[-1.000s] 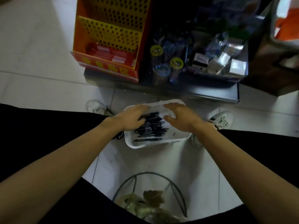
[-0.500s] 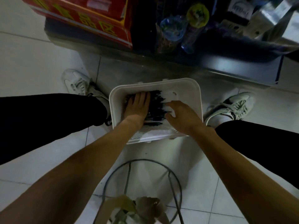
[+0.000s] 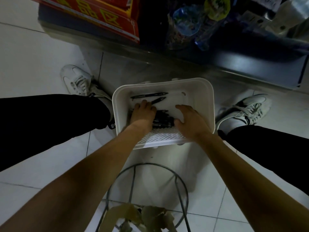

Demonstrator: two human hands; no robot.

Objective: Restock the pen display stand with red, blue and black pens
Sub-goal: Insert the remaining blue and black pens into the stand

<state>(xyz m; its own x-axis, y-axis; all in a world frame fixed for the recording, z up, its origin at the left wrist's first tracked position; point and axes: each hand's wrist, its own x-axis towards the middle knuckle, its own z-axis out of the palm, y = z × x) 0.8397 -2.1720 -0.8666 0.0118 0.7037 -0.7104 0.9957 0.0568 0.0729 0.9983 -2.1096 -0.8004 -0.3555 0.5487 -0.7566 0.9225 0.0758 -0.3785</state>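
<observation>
A white plastic basket (image 3: 207,104) stands on the floor tiles between my feet. A pile of black pens (image 3: 164,120) lies inside it, and two loose black pens (image 3: 148,95) rest near the far wall. My left hand (image 3: 143,113) lies on the left part of the pile with its fingers curled down onto the pens. My right hand (image 3: 190,121) rests inside the basket with fingers straight, and its thumb touches the pile's right ends. The lower edge of the red pen display stand (image 3: 100,17) shows at the top left.
A dark shelf base (image 3: 250,67) runs across the top, with clear packets of small goods (image 3: 185,22) on it. A wire waste bin (image 3: 147,198) holding crumpled paper stands just below the basket. My white shoes (image 3: 78,81) (image 3: 245,109) flank the basket.
The view has dropped closer to the basket. My left hand's fingers have curled over the pen pile. Two pens now lie apart near the far wall. My right hand has opened beside the pile.
</observation>
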